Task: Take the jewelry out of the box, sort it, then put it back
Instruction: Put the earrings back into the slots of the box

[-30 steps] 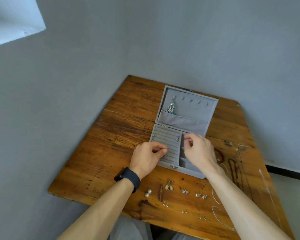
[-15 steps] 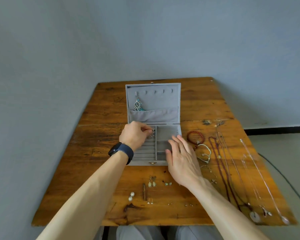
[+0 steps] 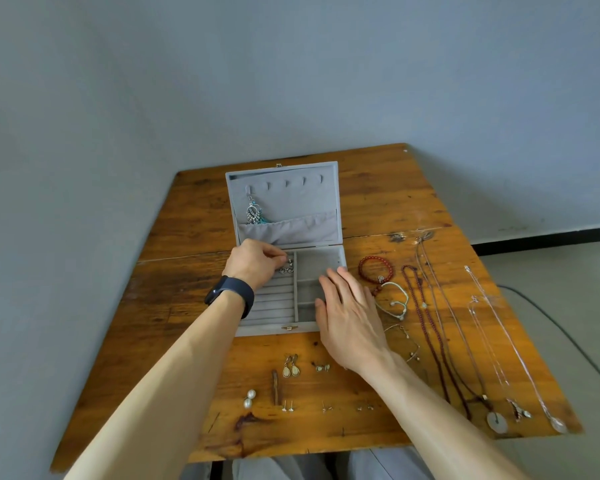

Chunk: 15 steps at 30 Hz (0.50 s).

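Centre-left of frame: left hand (image 3: pixel 253 263), dark watch (image 3: pixel 231 294) on the wrist, fingers pinching a small silver earring pair (image 3: pixel 286 269) over the ridged rows of the grey jewelry box (image 3: pixel 274 330). Box sits open mid-table (image 3: pixel 194 216), lid laid back, one dangly earring (image 3: pixel 253 213) hung inside it. Right hand (image 3: pixel 350 313) flat over the box's right compartments, fingers straight and close together. Below the box I see loose earrings (image 3: pixel 290 368) in rows. Right of frame: red bead bracelet (image 3: pixel 374 268), then necklaces (image 3: pixel 424 304) laid out lengthwise.
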Motion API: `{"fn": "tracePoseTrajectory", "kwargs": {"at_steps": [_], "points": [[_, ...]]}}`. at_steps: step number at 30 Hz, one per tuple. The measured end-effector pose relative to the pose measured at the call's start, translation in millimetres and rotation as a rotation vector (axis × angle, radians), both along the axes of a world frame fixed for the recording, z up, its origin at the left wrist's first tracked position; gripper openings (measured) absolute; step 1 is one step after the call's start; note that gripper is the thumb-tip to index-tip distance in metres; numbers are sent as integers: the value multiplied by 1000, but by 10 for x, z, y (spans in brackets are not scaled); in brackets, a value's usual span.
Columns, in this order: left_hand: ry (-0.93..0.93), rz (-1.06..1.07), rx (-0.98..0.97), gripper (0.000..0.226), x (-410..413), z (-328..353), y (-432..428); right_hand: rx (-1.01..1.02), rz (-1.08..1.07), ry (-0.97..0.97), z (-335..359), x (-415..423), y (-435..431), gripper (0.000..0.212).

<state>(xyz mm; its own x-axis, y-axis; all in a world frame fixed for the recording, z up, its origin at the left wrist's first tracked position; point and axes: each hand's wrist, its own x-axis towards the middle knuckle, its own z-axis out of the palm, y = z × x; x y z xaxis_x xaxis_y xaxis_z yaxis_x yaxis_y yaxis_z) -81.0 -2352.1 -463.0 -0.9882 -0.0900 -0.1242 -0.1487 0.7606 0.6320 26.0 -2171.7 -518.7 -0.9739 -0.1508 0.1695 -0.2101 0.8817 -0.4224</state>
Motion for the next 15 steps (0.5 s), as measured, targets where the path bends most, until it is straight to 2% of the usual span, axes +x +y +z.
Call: {"fn": "tracePoseTrajectory", "kwargs": {"at_steps": [7, 15], "points": [[32, 14, -30, 5, 11, -53, 11, -7, 4, 12, 19, 4, 0, 51], [206, -45, -255, 14, 153, -66, 41, 11, 2, -7, 17, -1, 0, 51]]}}
